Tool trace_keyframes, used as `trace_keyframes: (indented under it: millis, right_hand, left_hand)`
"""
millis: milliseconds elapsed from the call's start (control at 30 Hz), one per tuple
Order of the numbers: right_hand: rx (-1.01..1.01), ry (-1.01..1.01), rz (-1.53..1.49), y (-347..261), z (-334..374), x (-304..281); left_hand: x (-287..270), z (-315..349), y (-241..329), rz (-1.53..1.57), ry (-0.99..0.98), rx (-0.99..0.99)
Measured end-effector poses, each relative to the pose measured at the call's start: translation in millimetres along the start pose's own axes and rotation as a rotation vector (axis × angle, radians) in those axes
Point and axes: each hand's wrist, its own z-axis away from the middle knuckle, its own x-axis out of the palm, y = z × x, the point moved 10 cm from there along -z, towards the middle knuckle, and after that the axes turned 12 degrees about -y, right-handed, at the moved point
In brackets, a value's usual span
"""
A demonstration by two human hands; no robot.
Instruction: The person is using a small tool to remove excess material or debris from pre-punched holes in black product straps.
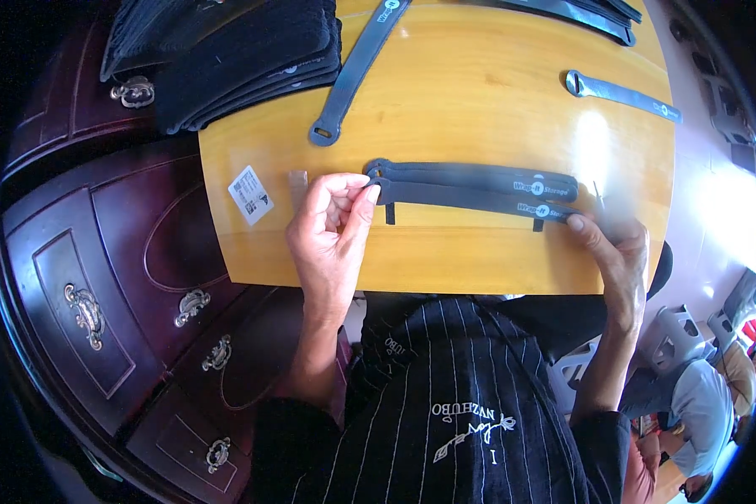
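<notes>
Two dark grey straps [470, 189] lie side by side across the near part of a yellow wooden tabletop [479, 101]. My left hand [332, 231] pinches the left end of the nearer strap between thumb and fingers. My right hand [613, 248] presses its fingertips on that strap's right end, near a white printed mark. A small black tab hangs from the strap near each end.
A loose grey strap [357, 71] lies diagonally at the back left, another strap [622, 94] at the back right. A stack of black straps [244, 59] sits at the far left. A white label [250, 195] lies on the table. A dark wooden drawer cabinet [101, 302] stands on the left.
</notes>
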Motion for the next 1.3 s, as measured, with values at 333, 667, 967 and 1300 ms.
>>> trace_keyframes:
  millis: [333,667,967,1300]
  right_hand:
    - [0.012,-0.003,0.039,0.9,-3.5,-3.1]
    - [0.012,0.025,0.091,-1.1,-7.1,3.2]
    - [0.003,0.046,0.131,-10.3,-8.1,-2.9]
    - [0.06,0.059,0.19,-9.8,-9.5,-1.6]
  left_hand:
    - [5.4,-2.7,-0.6,0.011,-0.015,0.008]
    - [3.9,-3.2,-4.0,-0.092,0.002,-0.008]
    - [8.0,-5.1,4.3,-0.175,-0.004,-0.005]
    - [9.0,-5.2,4.7,-0.177,-0.01,-0.029]
